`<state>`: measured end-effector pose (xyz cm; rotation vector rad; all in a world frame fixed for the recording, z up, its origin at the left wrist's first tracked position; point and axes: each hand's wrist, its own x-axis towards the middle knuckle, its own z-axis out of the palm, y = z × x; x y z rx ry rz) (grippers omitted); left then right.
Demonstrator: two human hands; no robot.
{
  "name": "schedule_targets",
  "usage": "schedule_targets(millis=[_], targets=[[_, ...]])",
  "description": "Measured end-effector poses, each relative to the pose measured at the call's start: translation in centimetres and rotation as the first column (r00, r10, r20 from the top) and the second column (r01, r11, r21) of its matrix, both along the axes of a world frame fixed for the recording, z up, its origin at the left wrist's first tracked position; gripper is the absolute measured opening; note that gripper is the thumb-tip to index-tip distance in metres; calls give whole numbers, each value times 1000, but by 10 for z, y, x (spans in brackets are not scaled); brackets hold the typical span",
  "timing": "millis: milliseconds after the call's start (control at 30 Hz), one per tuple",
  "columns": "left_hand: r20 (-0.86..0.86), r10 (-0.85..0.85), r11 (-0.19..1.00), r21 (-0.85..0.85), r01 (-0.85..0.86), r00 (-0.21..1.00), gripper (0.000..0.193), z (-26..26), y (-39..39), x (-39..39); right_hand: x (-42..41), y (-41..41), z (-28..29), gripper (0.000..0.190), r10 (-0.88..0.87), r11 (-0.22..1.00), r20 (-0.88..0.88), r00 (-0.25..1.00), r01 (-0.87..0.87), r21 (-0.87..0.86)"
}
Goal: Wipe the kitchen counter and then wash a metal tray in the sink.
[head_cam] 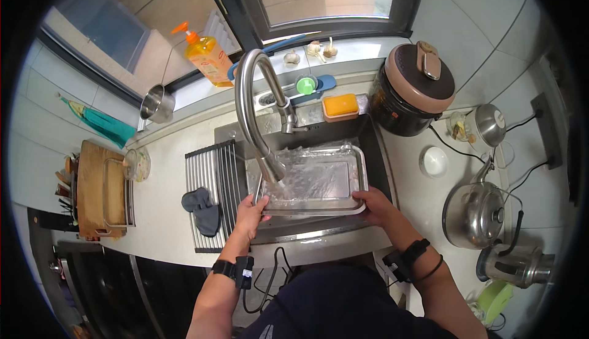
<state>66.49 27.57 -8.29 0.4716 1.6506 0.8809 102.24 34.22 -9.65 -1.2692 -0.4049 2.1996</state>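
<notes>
My left hand (250, 214) grips the near left corner of a rectangular stainless steel tray (317, 211), thumb over the rim. At the tray's right edge, my right hand (378, 206) holds on with its thumb on top. Both hands keep the tray over the steel sink (375, 148). A gooseneck faucet (246, 95) arches above it, its spout head near the tray's left part. Water ripples and splashes across the tray's bottom, mostly at the left and the far edge. The fingers beneath the tray are mostly hidden.
Left of the sink, a roll-up drying rack (195, 164) bears a dark grey cloth (206, 217). Behind the sink sit an orange sponge (341, 105) and a soap bottle (209, 58). A pressure cooker (412, 90) and a steel kettle (476, 214) stand to the right.
</notes>
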Motion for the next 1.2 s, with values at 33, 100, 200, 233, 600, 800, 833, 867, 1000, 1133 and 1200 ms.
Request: schedule_targets(millis=[33, 100, 200, 233, 600, 800, 833, 867, 1000, 1133, 1200], targets=[[1, 12, 1000, 2, -12, 1000, 25, -8, -5, -1, -5, -1, 19, 26, 24, 1000, 31, 999, -24, 10], [-241, -35, 970, 226, 91, 970, 44, -26, -9, 2, -13, 1, 36, 24, 47, 999, 68, 997, -48, 19], [-749, -345, 756, 135, 640, 566, 63, 10, -6, 25, -18, 4, 45, 24, 15, 1000, 111, 994, -16, 12], [-897, -382, 512, -7, 859, 221, 65, 39, -3, 42, -24, 7, 50, 25, 30, 1000, 148, 989, -30, -1], [-316, -418, 842, 216, 494, 851, 19, 14, 22, 48, -60, 16, 92, 57, 209, 959, 70, 975, -218, 180], [136, -343, 926, 217, 310, 929, 18, -8, 27, 33, -27, 1, 66, 58, 174, 965, 121, 977, -193, 176], [139, -352, 924, 210, 320, 926, 18, -4, 30, 35, -20, 0, 62, 57, 176, 965, 132, 975, -198, 171], [186, -313, 941, 189, 279, 931, 19, 0, 33, 36, -13, -1, 59, 57, 167, 969, 132, 977, -187, 163], [325, -222, 970, 165, 176, 919, 19, -3, 41, 22, 2, -3, 54, 49, 138, 971, 145, 980, -163, 173], [402, -171, 982, 139, 125, 899, 21, -5, 57, 16, 18, -4, 52, 45, 99, 972, 209, 973, -140, 190], [422, -112, 993, 89, 82, 899, 20, -3, 60, 15, 26, -2, 46, 44, 106, 966, 232, 967, -155, 206]])
